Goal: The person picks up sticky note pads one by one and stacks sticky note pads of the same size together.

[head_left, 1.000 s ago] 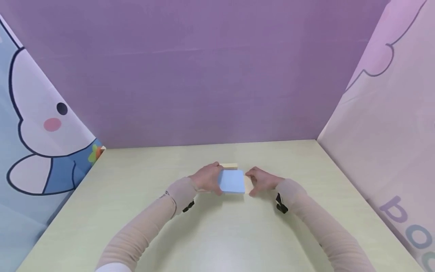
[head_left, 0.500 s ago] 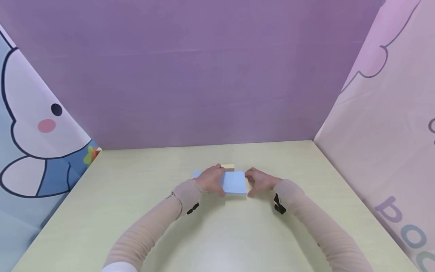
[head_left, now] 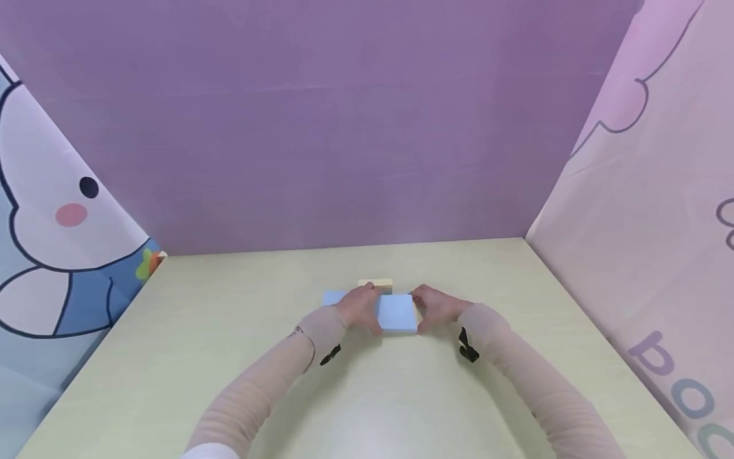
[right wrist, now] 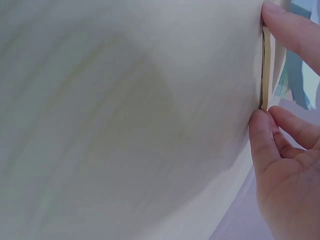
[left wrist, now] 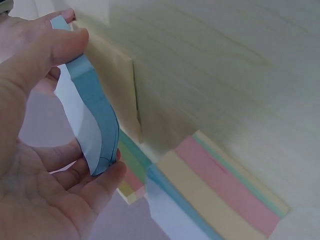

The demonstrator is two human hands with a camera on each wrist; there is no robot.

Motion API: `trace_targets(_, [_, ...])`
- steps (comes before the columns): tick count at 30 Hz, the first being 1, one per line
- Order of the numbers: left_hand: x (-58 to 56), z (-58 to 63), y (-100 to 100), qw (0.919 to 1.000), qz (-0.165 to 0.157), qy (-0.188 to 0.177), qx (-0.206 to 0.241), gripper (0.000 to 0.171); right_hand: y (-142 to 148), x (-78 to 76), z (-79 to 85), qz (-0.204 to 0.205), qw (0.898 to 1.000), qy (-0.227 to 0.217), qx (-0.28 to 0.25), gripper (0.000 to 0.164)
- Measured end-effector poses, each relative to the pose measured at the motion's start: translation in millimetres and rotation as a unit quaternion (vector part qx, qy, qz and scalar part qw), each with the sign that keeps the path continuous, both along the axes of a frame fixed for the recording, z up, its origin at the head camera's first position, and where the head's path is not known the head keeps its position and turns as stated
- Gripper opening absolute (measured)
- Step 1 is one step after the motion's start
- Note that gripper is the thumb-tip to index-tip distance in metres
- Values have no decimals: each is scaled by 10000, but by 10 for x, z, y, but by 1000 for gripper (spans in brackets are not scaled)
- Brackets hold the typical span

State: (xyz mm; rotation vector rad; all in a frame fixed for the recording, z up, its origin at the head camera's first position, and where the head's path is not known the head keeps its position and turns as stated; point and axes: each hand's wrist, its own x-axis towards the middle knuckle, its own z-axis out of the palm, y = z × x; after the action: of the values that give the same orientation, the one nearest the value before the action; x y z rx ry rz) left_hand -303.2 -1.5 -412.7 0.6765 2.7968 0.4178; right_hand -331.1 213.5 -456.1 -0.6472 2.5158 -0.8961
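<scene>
My left hand (head_left: 361,307) holds a blue sticky note pad (head_left: 397,313) by opposite edges, thumb on the near one and fingers on the far one. In the left wrist view the blue pad (left wrist: 92,92) looks slightly bent, and it stands off the table. A pale yellow sticky note pad (left wrist: 117,75) lies just beneath and beyond it. My right hand (head_left: 440,305) pinches that yellow pad (right wrist: 266,67) between thumb and fingers, low against the table. From the head, the blue pad covers most of the yellow one.
Left of the pads is a thick layered stack of sticky notes (left wrist: 215,185), blue on top with yellow, pink and green below. A smaller coloured stack (head_left: 375,283) lies behind my left hand. A purple wall (head_left: 344,140) closes off the table's (head_left: 367,395) far edge.
My left hand has carried the blue pad rightward over the yellow pad, hiding more of it. The blue-topped stack shows left of my hand now. My right hand stays nearly in place.
</scene>
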Motion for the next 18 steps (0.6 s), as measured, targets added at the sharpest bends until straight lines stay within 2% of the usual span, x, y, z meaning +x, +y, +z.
trace_targets(5, [-43,-72,10,10000,44,62,-18,82,-2,6,2,26,10000,75,29,79])
trace_targets(10, [-63,-82,14,9999,144,-50,-7,83,4,1,11,127,9998,133,100,79])
trace_targets(18, [-106,-135,47,9996,176,-168,-133,93,-14,5,15,118,9997,79,177,83])
